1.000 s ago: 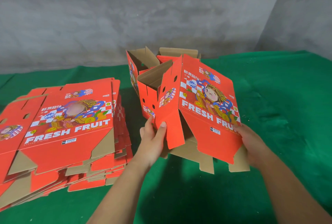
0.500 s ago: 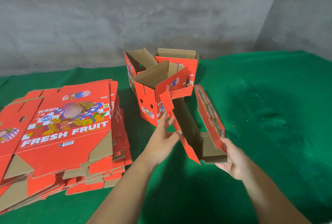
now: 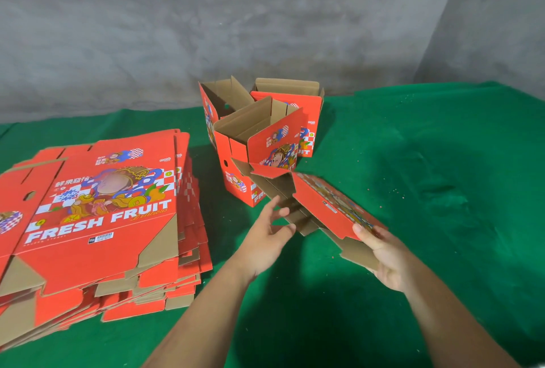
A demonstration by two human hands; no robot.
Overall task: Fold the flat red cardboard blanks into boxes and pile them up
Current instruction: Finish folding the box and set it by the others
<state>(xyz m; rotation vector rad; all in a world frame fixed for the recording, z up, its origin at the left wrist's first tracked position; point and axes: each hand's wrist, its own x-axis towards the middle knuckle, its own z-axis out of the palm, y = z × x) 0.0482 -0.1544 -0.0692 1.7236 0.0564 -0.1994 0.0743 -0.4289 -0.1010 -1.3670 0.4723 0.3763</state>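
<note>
I see the partly opened red printed corrugated-cardboard blank (image 3: 327,205) held in the air above the green felt table covering (image 3: 427,161), just in front of the three erected red cardboard boxes (image 3: 262,137).

Orientation: the blank's long axis runs from upper left, next to the nearest box, down to lower right. The printed red panel faces up and right; the brown inner panels and flaps face down and left.

Right hand (image 3: 383,255): it grips the lower right corner of the blank, thumb on the red face, remaining fingers curled beneath the brown flap.

Left hand (image 3: 267,235): fingers straight and slightly spread, holding nothing. The fingertips lie beside the brown underside, near the lower edge; I cannot tell whether they touch it.

Judgement: the brown flaps lie up and to the right of the left fingertips, so the left hand is the nearer one for the coming fold. The right hand serves as the anchor.

The stack of flat red cardboard blanks (image 3: 97,220) lies well apart, at left.
</note>
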